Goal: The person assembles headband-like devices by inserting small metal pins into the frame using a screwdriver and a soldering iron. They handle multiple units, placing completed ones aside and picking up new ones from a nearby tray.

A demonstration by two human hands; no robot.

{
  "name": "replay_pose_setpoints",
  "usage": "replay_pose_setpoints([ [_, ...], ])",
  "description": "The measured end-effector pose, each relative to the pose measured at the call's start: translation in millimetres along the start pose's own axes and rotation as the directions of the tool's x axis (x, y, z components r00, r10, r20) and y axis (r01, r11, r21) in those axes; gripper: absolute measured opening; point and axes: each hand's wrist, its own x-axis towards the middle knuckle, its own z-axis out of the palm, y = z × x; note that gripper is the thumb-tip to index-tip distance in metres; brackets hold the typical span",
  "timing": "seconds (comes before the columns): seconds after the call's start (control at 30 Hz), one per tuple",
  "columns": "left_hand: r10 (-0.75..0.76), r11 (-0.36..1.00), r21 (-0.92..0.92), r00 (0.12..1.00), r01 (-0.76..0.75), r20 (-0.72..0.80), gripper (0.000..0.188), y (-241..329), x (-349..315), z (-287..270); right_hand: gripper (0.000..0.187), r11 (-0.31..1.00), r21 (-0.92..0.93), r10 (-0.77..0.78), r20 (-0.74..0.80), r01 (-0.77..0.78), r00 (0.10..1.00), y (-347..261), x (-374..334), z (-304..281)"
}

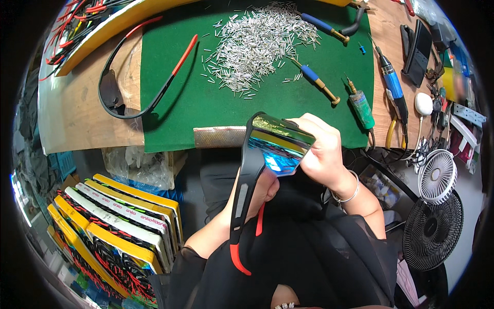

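Observation:
In front of my body I hold a pair of wraparound sunglasses with a mirrored lens, a black frame and red temple tips. My right hand pinches the lens end on the right, its fingers bent around the edge. My left hand is closed around the other side, partly hidden behind the frame and the black temple. A second pair of sunglasses, with a dark lens and red tips, lies at the left of the green mat. Beyond my hands a heap of small silvery metal pins is spread out.
Two blue-handled screwdrivers, a green-handled tool and a blue powered screwdriver lie to the right. A textured metal strip sits at the mat's front edge. Yellow and white boxes of temples stand lower left; fans stand right.

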Motion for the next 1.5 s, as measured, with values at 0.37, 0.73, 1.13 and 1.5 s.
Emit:
replay_pose_setpoints([
  [0.37, 0.068, 0.997, 0.030, 0.998, -0.068, -0.004, 0.028, -5, 2, -1, 0.026, 0.997, -0.038, -0.071, 0.013, 0.071, 0.997, -2, -4, 6],
  [0.73, 0.180, 0.979, -0.083, 0.982, -0.184, -0.053, 0.016, -45, 9, -47, 0.036, 0.973, -0.023, -0.217, 0.269, 0.231, 0.938, -16, 7, -1],
  [1.13, 0.237, 0.969, -0.058, 0.971, -0.238, -0.030, 0.021, 21, -9, -27, 0.028, 0.676, -0.735, -0.102, -0.017, 0.057, 0.995, 21, 53, -23],
  [1.5, 0.175, 0.971, -0.161, 0.984, -0.180, -0.041, 0.021, 27, 7, -40, 0.016, 0.834, -0.500, -0.181, 0.156, 0.235, 0.971, 1, 76, -16],
])
